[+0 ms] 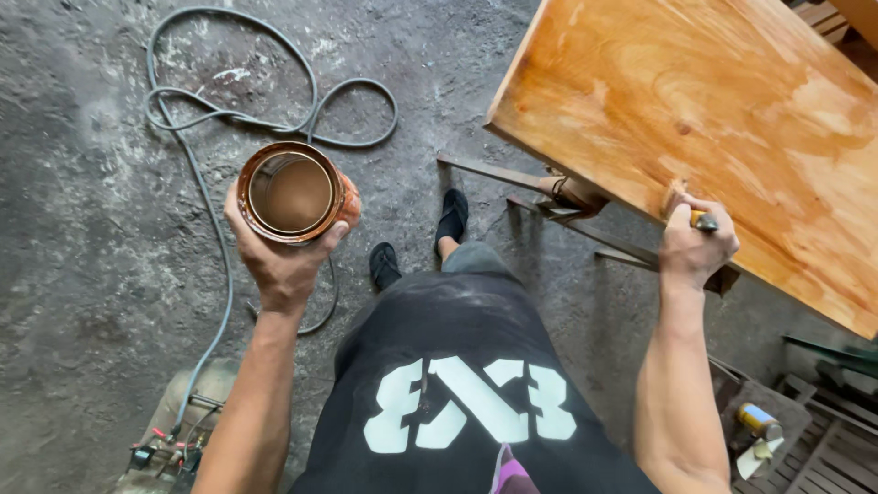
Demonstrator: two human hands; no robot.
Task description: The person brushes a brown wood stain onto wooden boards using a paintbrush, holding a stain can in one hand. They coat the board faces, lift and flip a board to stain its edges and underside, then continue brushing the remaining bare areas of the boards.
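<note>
Rough, dusty grey concrete floor [82,183] in daylight, a looped grey hose [274,119] lying across it, wooden slats [823,457] at the right.

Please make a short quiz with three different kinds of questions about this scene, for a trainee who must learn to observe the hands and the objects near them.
1. True or false: the left hand holds an open tin can with brown liquid inside.
2. Multiple choice: the brush in the right hand touches
A. the grey hose on the floor
B. the edge of the wooden panel
C. the tin can
3. Short answer: what lies looped on the concrete floor behind the can?

Key
1. True.
2. B, the orange-brown wooden panel.
3. A grey hose.
</note>
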